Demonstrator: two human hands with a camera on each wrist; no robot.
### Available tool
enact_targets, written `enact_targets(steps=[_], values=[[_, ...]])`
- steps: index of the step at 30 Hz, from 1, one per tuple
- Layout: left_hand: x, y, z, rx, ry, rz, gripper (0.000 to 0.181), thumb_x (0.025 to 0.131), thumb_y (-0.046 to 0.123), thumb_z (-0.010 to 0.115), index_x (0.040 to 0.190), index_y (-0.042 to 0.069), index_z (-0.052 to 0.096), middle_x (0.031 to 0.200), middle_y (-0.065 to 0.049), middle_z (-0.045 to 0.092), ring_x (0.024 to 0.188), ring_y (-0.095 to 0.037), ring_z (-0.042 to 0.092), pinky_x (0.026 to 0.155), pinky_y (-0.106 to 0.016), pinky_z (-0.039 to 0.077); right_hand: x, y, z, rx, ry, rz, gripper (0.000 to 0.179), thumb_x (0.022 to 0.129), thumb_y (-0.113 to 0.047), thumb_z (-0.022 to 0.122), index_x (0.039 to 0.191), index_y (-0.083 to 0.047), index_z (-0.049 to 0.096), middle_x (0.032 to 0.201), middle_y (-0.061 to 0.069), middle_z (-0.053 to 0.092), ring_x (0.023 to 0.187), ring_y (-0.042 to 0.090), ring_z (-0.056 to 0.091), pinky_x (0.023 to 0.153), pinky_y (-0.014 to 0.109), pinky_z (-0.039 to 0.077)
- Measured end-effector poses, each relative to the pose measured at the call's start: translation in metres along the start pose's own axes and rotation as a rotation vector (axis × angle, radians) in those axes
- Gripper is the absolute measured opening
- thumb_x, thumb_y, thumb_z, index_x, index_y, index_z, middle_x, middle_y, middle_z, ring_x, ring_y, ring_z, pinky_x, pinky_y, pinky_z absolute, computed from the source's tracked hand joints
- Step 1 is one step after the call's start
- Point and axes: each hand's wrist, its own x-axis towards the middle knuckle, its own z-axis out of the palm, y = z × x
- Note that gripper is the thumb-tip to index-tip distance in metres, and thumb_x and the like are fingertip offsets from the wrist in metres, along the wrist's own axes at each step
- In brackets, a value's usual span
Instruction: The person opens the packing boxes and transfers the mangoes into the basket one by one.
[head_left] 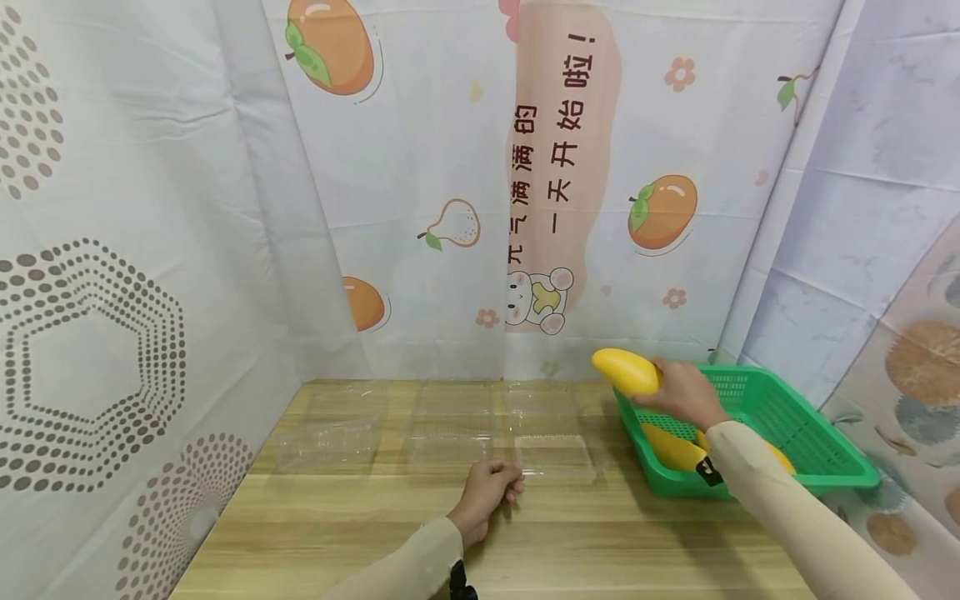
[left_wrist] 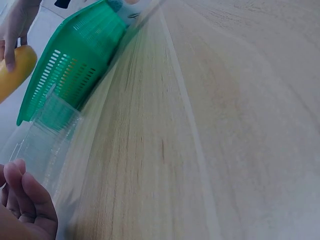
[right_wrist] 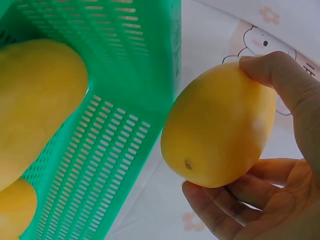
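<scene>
My right hand point(head_left: 682, 396) grips a yellow mango point(head_left: 626, 372) above the left rim of the green basket point(head_left: 813, 417). The right wrist view shows the thumb on one side of the mango point(right_wrist: 220, 125) and the fingers on the other. More mangoes point(right_wrist: 35, 100) lie inside the basket. My left hand point(head_left: 487, 496) rests low over the table, fingers loosely curled, with nothing seen between them. Its fingertips are right at the front left corner of a clear plastic box point(head_left: 555, 475). In the left wrist view the curled fingers point(left_wrist: 37, 195) overlap that box.
Two more clear plastic boxes stand to the left, one in the middle point(head_left: 450, 454) and one at the far left point(head_left: 326, 446). All are on the wooden table point(head_left: 337, 517). A printed curtain point(head_left: 435, 150) hangs behind, with cloth walls on both sides.
</scene>
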Motion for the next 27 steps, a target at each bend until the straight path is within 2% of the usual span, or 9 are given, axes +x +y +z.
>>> enact_targets(steps=[18,27], values=[[0.000,0.001,-0.001,-0.008,-0.004,-0.009,0.021,0.100,0.013,0.065,0.100,-0.008,0.070,0.081,-0.007,0.069,0.064,-0.008,0.057,0.062,-0.021,0.050,-0.007,0.033,-0.014,0.015,-0.028,0.077,0.054,0.082,-0.039,0.084,0.106,0.003,0.062,0.073,0.004,0.054,0.064,0.021,0.049,0.057,0.035,0.038],[0.000,0.001,-0.001,-0.011,0.000,-0.003,0.021,0.100,0.013,0.066,0.100,-0.008,0.070,0.081,-0.007,0.069,0.065,-0.008,0.057,0.061,-0.020,0.050,-0.013,0.056,-0.017,0.011,-0.049,0.111,0.049,0.084,-0.043,0.082,0.096,-0.001,0.061,0.068,0.003,0.049,0.061,0.020,0.046,0.056,0.034,0.036]])
